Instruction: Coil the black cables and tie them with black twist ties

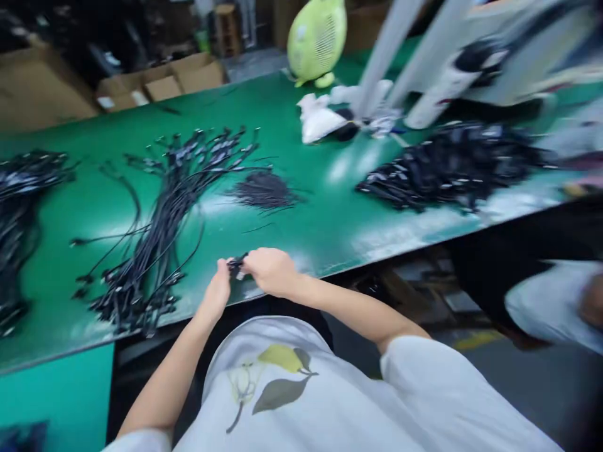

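At the front edge of the green table (325, 220), my left hand (217, 290) and my right hand (272, 270) meet around a small bundled black cable (235, 265). The fingers of both hands pinch it from either side, and a bit of metal or pale plastic shows at its end. Left of my hands lies a loose pile of black cables (162, 232) with connectors at their ends. A small heap of short black ties (264, 190) lies just beyond my hands.
Bundled black cables (452, 166) are heaped to the right, and another cable pile (23, 220) lies far left. A yellow-green fan (318, 41) and a white bag (320, 119) stand at the back. Cardboard boxes (162, 81) line the far side. A person in white (551, 301) is at right.
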`<state>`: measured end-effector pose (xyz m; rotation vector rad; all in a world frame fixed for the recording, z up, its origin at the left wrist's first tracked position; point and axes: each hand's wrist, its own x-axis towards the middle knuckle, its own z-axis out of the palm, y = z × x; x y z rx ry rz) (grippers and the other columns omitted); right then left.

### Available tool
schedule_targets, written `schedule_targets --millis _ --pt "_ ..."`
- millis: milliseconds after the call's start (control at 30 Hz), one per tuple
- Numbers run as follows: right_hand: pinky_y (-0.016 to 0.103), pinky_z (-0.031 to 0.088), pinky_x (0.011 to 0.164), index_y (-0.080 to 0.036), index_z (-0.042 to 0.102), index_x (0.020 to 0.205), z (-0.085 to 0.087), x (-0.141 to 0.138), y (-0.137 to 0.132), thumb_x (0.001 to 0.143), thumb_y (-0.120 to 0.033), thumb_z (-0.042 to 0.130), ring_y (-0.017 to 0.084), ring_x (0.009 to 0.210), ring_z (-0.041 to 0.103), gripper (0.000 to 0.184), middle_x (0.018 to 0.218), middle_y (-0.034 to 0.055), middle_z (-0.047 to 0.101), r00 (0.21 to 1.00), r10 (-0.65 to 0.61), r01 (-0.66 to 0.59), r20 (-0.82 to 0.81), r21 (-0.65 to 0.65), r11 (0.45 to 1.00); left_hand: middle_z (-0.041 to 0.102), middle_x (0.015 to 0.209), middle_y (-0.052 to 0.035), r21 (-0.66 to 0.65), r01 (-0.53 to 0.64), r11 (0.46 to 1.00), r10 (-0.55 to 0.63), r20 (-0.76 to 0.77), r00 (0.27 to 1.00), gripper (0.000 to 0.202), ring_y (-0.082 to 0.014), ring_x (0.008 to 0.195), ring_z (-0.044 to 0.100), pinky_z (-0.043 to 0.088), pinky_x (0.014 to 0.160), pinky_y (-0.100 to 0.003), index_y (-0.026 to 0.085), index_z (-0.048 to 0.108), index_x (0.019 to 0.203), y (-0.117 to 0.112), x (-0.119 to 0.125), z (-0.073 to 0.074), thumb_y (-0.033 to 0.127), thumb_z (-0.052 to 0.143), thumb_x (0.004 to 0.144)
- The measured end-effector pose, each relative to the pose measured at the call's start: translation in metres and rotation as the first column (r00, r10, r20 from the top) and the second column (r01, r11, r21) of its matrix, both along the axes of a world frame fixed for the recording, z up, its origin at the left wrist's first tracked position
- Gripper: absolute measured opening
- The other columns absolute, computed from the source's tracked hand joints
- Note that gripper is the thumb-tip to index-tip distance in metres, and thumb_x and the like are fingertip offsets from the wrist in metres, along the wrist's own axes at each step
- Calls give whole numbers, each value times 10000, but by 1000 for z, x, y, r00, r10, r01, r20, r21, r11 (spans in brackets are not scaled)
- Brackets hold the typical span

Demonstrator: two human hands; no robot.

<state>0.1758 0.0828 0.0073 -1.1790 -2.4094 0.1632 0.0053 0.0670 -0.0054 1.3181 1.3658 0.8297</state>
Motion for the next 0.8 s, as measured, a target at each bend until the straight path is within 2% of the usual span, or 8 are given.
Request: schedule_targets --millis 133,267,367,467,533,600,700,800 --pt "344 235 600 -158 602 808 -21 6 -1 978 -169 306 171 657 405 342 696 58 545 988 154 -157 31 198 968 630 736 -65 -218 -23 976 77 244 967 557 -213 847 562 457 822 -336 155 644 723 3 -4 -8 673 469 829" --pt "344 219 579 -155 606 827 -26 9 8 986 -164 316 164 633 391 331 687 50 536 960 260 -276 101 208 938 657 894 -60 -226 150 963 -64 349 935 330 -206 923 563 428 888 -326 139 661 846 -2 -3 1 460 659 773" --pt "329 240 590 -142 606 799 -20 8 10 962 -160 363 160 657 436 294 711 63 567 958 243 -262 152 114 958 662 987 -65 -111 167 980 -153 119 981 205 -216 1007 568 396 959 -333 165 659 932 -5 0 6 327 595 824" --pt "294 278 618 -136 616 828 -10 7 6 920 -155 440 157 731 498 200 811 74 618 982 179 -164 66 -195 967 663 998 -86 59 228 972 -203 -278 939 194 -227 970 596 427 919 -340 175 644 939 -12 0 5 307 515 877" --pt "258 296 629 -154 621 834 -4 8 3 920 -195 468 136 762 519 180 847 39 631 984 93 -157 -154 -488 859 654 1063 -114 215 314 925 -179 -481 858 230 -242 1019 598 434 918 -350 171 628 1028 -16 -2 2 294 479 903" --pt "221 286 591 -162 603 786 -5 10 4 928 -281 484 93 682 490 220 775 -12 600 884 -68 -322 -462 -708 628 629 1179 -134 416 394 820 -84 -592 802 265 -253 1115 572 413 964 -373 175 610 1118 -16 -6 -2 246 465 908" --pt "203 194 483 -152 550 745 -17 16 6 911 -346 503 50 476 275 260 558 -79 384 610 -374 -646 -698 -712 275 597 1295 -129 575 485 659 11 -652 758 318 -263 1124 573 402 953 -393 205 597 1195 -9 -11 -8 196 503 890" --pt "197 168 455 -140 555 793 -28 26 1 902 -274 508 46 443 212 180 510 -106 282 537 -515 -686 -668 -701 195 654 1214 -128 538 640 549 38 -781 624 404 -258 989 608 398 842 -376 219 562 1289 -4 -13 -6 188 517 889"
